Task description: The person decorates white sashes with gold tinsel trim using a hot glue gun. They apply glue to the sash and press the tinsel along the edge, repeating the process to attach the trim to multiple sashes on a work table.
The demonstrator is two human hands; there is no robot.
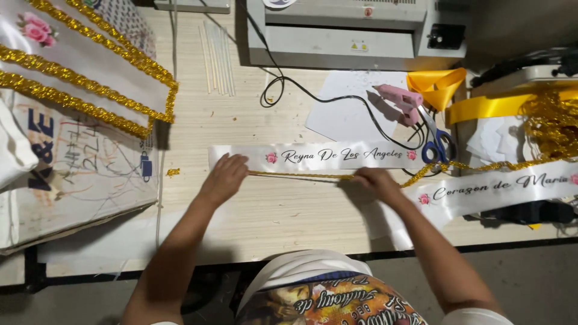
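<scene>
We saw a white ribbon (313, 156) lying flat across the wooden surface (271, 210), with a gold trim (301, 175) stretched along its lower edge. The left hand (224, 177) pressed the trim's left end down — fingers flat, clamped on nothing. The right hand (374, 180) pinched the trim farther right, fingers closed on it. Just beyond lay a pink glue gun (402, 100) and blue-handled scissors (438, 144) — a second white ribbon (500, 189) ran off to the right.
</scene>
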